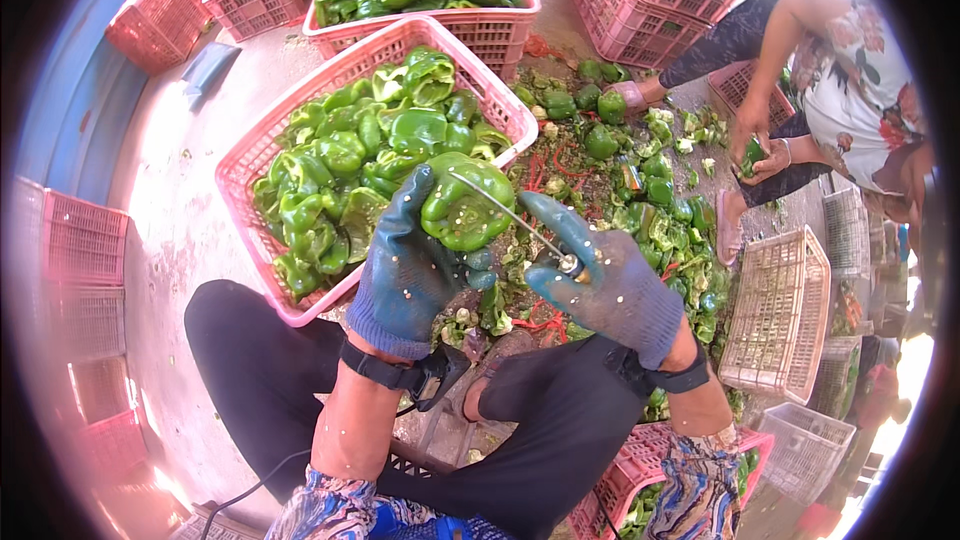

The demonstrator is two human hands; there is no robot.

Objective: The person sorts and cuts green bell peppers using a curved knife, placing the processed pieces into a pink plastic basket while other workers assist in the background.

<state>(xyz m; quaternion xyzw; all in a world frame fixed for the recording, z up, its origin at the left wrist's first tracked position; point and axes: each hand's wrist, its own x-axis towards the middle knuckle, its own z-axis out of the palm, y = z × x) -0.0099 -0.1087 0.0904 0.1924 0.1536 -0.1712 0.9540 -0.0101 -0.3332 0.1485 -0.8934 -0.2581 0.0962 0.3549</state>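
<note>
A green bell pepper (468,202) sits in my gloved left hand (415,265), its fingers closed around the side and underneath. My gloved right hand (605,275) grips the handle of a thin-bladed knife (520,224). The long, narrow blade points up and to the left, and its tip lies over the pepper's upper face; whether it touches the skin I cannot tell. Both blue work gloves are wet and dotted with pale seeds. Just beyond my left hand stands a pink crate (250,240) heaped with opened green peppers (340,152).
Another pink crate (420,28) of peppers stands behind. Whole peppers and scraps (655,195) cover the floor to the right. Opposite, a person (860,90) holds a pepper. A pale crate (778,310) lies at right; a pink crate (630,470) of pieces stands by my right knee.
</note>
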